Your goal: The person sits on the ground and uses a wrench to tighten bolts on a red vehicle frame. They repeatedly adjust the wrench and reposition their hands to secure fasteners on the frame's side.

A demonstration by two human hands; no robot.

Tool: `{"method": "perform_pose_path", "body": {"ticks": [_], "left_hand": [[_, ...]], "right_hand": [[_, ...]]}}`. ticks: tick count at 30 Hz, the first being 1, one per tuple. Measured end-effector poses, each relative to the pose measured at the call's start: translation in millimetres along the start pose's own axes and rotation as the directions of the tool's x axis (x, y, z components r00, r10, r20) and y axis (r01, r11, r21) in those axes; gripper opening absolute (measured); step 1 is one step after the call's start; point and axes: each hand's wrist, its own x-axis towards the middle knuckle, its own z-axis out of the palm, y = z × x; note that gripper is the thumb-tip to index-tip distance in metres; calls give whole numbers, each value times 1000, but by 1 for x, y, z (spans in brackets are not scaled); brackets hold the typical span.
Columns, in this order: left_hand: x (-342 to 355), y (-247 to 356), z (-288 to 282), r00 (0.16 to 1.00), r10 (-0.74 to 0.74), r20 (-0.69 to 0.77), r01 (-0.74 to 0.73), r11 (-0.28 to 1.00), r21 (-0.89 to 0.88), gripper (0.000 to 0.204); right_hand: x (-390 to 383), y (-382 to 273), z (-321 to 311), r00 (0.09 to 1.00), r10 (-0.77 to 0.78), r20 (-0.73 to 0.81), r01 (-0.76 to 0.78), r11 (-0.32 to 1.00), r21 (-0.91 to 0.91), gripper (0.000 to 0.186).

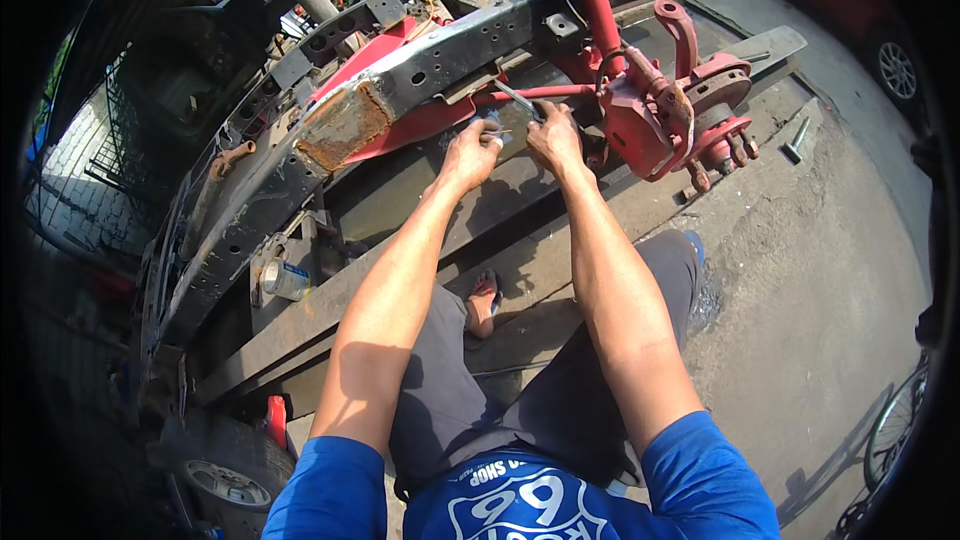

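On the person's side of the black frame rail (475,37), seen from the head, a slim, straight silvery tool (513,95) slants up toward the rail's underside. Concrete floor (790,230) spreads right of the rail, beyond the red suspension assembly (640,125) at its right part; a can (287,279) sits near its lower-left stretch. The tool juts from the right hand (555,135), whose fingers grip its near end; the left hand (470,155), just beside, pinches a thin piece (499,132) too small to identify.
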Motion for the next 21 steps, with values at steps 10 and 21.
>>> {"method": "perform_pose_path", "body": {"ticks": [10, 21], "left_hand": [[-9, 10, 10, 987, 60, 146, -66, 997, 41, 38], [23, -20, 42, 955, -134, 266, 295, 541, -788, 51]], "right_hand": [[-13, -28, -29, 995, -39, -96, 36, 999, -32, 42], [-13, -14, -21, 978, -152, -139, 138, 985, -108, 43]]}}
